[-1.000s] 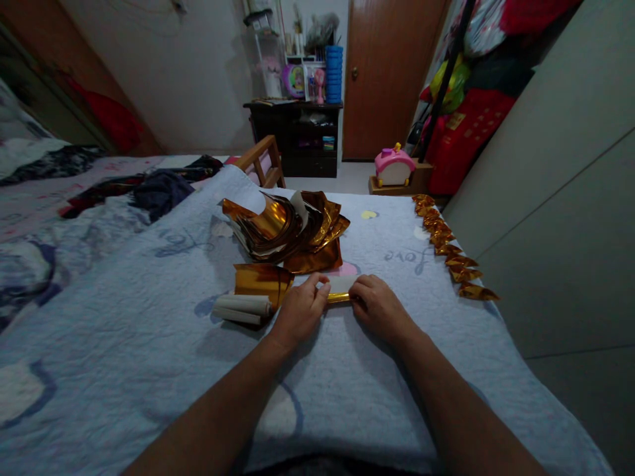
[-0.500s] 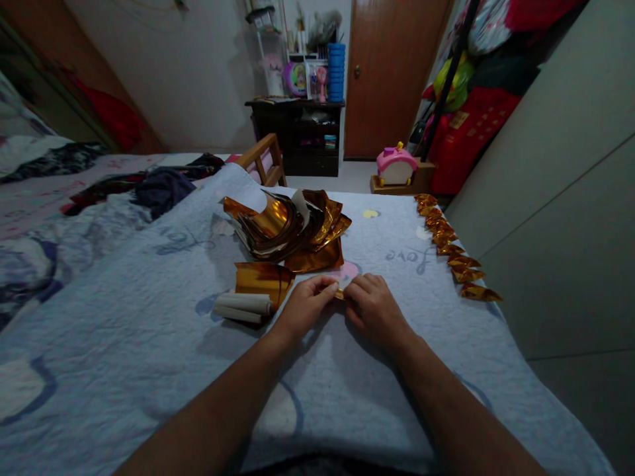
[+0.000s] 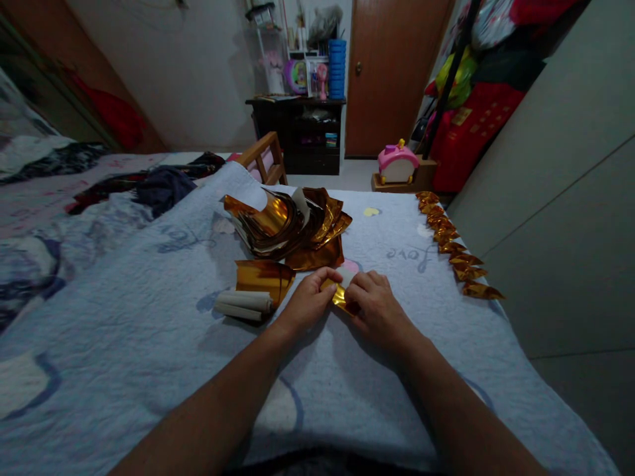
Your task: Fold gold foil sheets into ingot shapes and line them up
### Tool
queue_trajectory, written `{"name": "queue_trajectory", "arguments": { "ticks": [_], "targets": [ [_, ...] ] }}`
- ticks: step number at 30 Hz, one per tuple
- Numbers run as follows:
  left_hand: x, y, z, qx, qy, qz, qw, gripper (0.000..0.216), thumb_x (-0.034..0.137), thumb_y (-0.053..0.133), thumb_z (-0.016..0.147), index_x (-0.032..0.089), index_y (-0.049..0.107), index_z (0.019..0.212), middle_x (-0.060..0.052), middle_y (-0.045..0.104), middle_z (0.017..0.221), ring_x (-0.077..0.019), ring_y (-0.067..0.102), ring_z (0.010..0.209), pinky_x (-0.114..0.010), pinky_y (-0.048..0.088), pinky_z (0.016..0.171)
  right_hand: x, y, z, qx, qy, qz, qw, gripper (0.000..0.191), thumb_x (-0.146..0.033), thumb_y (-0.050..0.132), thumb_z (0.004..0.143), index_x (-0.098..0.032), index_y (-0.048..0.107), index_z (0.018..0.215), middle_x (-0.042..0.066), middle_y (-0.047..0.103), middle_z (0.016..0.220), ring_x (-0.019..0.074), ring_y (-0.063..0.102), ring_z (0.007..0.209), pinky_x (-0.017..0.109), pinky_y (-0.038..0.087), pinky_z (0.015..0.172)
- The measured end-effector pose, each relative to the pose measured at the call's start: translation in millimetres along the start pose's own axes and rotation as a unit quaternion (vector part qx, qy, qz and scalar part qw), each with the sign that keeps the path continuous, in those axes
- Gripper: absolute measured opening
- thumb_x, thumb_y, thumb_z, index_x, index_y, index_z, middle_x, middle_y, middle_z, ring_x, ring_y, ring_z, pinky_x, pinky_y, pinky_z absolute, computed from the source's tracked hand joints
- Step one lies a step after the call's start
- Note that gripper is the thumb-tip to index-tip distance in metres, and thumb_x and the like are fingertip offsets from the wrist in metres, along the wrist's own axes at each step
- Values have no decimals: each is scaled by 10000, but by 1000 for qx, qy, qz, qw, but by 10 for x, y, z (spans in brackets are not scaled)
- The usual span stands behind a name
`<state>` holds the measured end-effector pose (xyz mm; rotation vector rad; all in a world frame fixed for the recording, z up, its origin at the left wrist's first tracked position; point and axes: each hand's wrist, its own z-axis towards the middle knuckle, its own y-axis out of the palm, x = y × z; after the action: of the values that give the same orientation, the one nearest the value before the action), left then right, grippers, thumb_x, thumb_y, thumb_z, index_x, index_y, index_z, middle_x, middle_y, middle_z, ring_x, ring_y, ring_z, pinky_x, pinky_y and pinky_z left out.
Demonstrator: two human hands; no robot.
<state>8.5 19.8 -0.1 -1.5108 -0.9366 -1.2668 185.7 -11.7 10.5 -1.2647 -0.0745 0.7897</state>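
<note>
A small folded piece of gold foil paper (image 3: 340, 297) lies between my hands, its shiny face showing. My left hand (image 3: 310, 297) pinches its left end with thumb and fingers. At the other end, my right hand (image 3: 372, 297) grips the foil with curled fingers; part of the piece is hidden under them. Just left of my left hand sit gold foil sheets (image 3: 262, 274) and a pale rolled bundle of paper (image 3: 243, 303). Beyond them a thick, fanned stack of gold foil paper (image 3: 278, 221) curls upward.
A row of several folded gold pieces (image 3: 446, 244) runs along the right edge of the blue quilted bedcover (image 3: 149, 344). Dark clothes (image 3: 163, 188) lie at the left. A pale cabinet (image 3: 570, 218) stands close on the right, and a pink toy (image 3: 397, 164) beyond the bed.
The gold foil between my hands now shows a wider shiny face, where only a thin strip was visible before. My hands have shifted slightly; the stacks have not moved.
</note>
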Motion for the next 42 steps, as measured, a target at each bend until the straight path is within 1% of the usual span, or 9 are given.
{"name": "queue_trajectory", "arguments": {
  "ticks": [5, 12, 18, 20, 23, 27, 31, 36, 42],
  "targets": [
    [46, 22, 2, -43, 63, 110, 991, 213, 176, 510, 851, 199, 621, 1031, -15, 685, 897, -174, 636, 828, -278, 492, 775, -8, 23, -17, -49, -4, 6, 999, 71, -147, 604, 881, -206, 602, 842, 57, 627, 878, 225, 485, 860, 359, 332, 778],
    [22, 46, 25, -15, 78, 256, 964, 329, 135, 526, 870, 220, 594, 1180, -32, 713, 1004, -210, 654, 927, -316, 489, 847, 21, 66, -26, -80, 16, 71, 994, 165, -38, 554, 810, -187, 611, 853, 53, 629, 879, 194, 525, 848, 319, 382, 776],
    [-30, 37, 41, 46, 146, 396, 905, 327, 158, 591, 852, 188, 623, 1176, -91, 640, 1123, -276, 541, 1063, -405, 445, 951, 72, 89, -16, -83, 31, 104, 991, 180, -29, 567, 805, -194, 636, 785, 22, 610, 782, 177, 526, 795, 302, 391, 743],
    [-19, 21, 20, 34, 161, 393, 905, 216, 131, 565, 845, 188, 646, 1038, -83, 636, 1060, -263, 541, 1029, -390, 448, 924, 79, 79, -8, -89, 42, 111, 989, 184, -24, 579, 806, -190, 653, 773, 20, 613, 761, 171, 534, 779, 299, 396, 734],
    [9, -23, -33, -48, 182, 326, 926, 190, 46, 508, 790, 188, 619, 852, -49, 632, 901, -210, 572, 906, -324, 459, 829, 82, 50, 5, -92, 67, 117, 987, 176, -38, 600, 816, -180, 695, 772, 26, 632, 745, 167, 556, 760, 296, 405, 721],
    [39, -90, -93, -117, 185, 275, 936, 254, 7, 510, 696, 189, 622, 833, -28, 625, 875, -183, 587, 863, -290, 458, 796, 81, -5, 23, -98, 89, 134, 982, 172, -69, 634, 817, -187, 758, 828, 36, 692, 779, 168, 603, 766, 285, 415, 721],
    [24, -119, -89, -145, 186, 287, 928, 150, 96, 600, 791, 190, 651, 895, -43, 628, 987, -201, 590, 964, -306, 465, 872, 82, -48, 35, -119, 106, 163, 974, 185, -80, 607, 844, -177, 764, 859, 47, 730, 821, 167, 633, 777, 279, 420, 738],
    [0, -113, -51, -152, 179, 289, 928, 83, 149, 592, 896, 187, 662, 873, -45, 634, 980, -192, 593, 968, -299, 465, 866, 117, -47, 17, -120, 151, 158, 968, 126, -108, 607, 862, -159, 699, 792, 40, 681, 760, 158, 594, 712, 271, 399, 670],
    [49, -94, -38, -152, 163, 305, 926, 115, 169, 563, 936, 180, 667, 889, -42, 629, 942, -188, 589, 943, -291, 455, 853, 177, -41, 2, -122, 119, 144, 975, 164, -152, 585, 909, -164, 688, 782, 56, 654, 837, 170, 580, 800, 288, 416, 755]
  ]
}}
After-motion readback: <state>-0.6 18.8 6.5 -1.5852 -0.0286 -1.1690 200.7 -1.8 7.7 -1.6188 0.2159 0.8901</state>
